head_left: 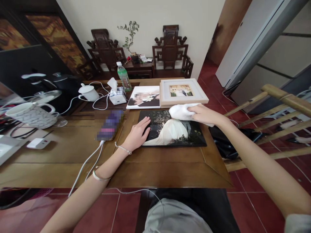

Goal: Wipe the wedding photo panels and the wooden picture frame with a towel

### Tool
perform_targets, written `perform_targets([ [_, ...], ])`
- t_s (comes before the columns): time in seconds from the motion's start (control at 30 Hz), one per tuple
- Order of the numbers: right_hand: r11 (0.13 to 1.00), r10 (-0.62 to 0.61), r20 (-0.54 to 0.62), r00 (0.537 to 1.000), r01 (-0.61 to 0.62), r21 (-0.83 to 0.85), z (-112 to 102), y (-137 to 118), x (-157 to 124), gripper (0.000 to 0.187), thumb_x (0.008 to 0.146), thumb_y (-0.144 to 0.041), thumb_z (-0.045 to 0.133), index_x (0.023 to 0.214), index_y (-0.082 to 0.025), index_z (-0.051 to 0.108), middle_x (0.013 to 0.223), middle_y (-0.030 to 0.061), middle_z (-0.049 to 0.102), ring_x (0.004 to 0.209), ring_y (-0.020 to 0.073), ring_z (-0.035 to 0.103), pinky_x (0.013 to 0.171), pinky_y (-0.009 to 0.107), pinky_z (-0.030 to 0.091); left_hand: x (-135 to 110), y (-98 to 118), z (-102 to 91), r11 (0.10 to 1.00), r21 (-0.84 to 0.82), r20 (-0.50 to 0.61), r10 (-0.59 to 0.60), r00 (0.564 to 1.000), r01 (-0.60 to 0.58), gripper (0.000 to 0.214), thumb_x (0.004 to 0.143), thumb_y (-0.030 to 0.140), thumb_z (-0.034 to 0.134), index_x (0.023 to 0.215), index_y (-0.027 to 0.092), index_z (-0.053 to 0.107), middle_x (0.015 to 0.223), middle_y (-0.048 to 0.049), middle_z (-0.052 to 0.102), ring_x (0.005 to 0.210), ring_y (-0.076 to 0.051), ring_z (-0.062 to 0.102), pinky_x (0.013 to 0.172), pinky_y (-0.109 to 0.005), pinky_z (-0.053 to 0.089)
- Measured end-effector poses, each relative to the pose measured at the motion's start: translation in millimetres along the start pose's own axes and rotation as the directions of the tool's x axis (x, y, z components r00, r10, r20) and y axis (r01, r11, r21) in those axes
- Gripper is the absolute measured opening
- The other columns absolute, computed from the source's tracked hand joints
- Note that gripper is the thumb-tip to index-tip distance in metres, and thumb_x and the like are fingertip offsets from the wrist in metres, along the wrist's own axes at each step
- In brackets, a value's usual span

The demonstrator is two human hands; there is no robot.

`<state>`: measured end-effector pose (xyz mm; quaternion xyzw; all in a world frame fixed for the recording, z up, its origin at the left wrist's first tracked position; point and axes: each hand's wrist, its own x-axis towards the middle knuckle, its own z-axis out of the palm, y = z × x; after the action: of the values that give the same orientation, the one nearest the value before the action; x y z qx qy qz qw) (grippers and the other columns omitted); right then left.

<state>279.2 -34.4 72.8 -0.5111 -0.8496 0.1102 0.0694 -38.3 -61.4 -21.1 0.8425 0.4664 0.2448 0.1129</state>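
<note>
In the head view, the dark photo panel [170, 132] is seen at the centre of the frame, laid flat on the table [155, 168], its long axis running left to right. Its left end is overlapped by the left hand [137, 134], laid flat with fingers extended, nothing held. A bunched white cloth [180, 111] is gripped under the curled right hand [202, 113] at the panel's upper edge, right of centre; most of the panel is thus left below and to the left of the cloth. The upper edge is closely bordered by a framed picture [181, 91] and a white-edged print [143, 97]. Tabletop is seen below; at right, the table's edge is near.
</note>
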Motion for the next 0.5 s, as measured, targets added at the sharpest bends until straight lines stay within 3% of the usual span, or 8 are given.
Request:
perform_targets([
  [0.17, 0.999, -0.005, -0.013, 1.0, 0.005, 0.033, -4, 10, 18, 0.035, 0.069, -0.011, 0.043, 0.095, -0.018, 0.064, 0.101, 0.0086, 0.067, 0.094, 0.0264, 0.058, 0.077, 0.032, 0.044, 0, 0, -0.3, 1.0, -0.002, -0.003, 0.005, 1.0, -0.005, 0.044, 0.096, 0.03, 0.037, 0.135, 0.014, 0.049, 0.146, -0.0135, 0.045, 0.139, -0.024, 0.036, 0.112, -0.047, 0.034],
  [0.27, 1.0, 0.014, -0.001, 1.0, -0.014, 0.015, 1, 11, 10, 0.033, 0.067, -0.011, 0.043, 0.091, -0.017, 0.065, 0.097, 0.0092, 0.067, 0.092, 0.0263, 0.059, 0.076, 0.032, 0.044, 0, 0, -0.8, 1.0, 0.005, 0.004, 0.01, 1.0, -0.01, 0.044, 0.096, 0.029, 0.036, 0.135, 0.012, 0.049, 0.146, -0.0144, 0.045, 0.139, -0.024, 0.036, 0.113, -0.046, 0.034],
  [0.4, 1.0, 0.005, 0.009, 1.0, -0.005, -0.015, 15, -3, -28, 0.032, 0.068, -0.008, 0.04, 0.086, -0.017, 0.066, 0.088, 0.0099, 0.068, 0.087, 0.0263, 0.061, 0.076, 0.034, 0.046, 0, 0, -0.9, 1.0, 0.016, 0.008, 0.007, 1.0, -0.008, 0.045, 0.096, 0.029, 0.035, 0.134, 0.011, 0.049, 0.146, -0.0152, 0.045, 0.139, -0.023, 0.037, 0.112, -0.047, 0.035],
  [0.5, 1.0, -0.023, -0.018, 1.0, 0.023, -0.022, 31, -23, -74, 0.036, 0.07, -0.007, 0.041, 0.093, -0.018, 0.066, 0.107, 0.0124, 0.067, 0.102, 0.0281, 0.061, 0.088, 0.039, 0.046, 0, 1, 0.0, 1.0, 0.013, 0.001, 0.005, 1.0, -0.005, 0.044, 0.096, 0.029, 0.036, 0.134, 0.013, 0.049, 0.146, -0.0142, 0.045, 0.139, -0.023, 0.036, 0.112, -0.047, 0.035],
])
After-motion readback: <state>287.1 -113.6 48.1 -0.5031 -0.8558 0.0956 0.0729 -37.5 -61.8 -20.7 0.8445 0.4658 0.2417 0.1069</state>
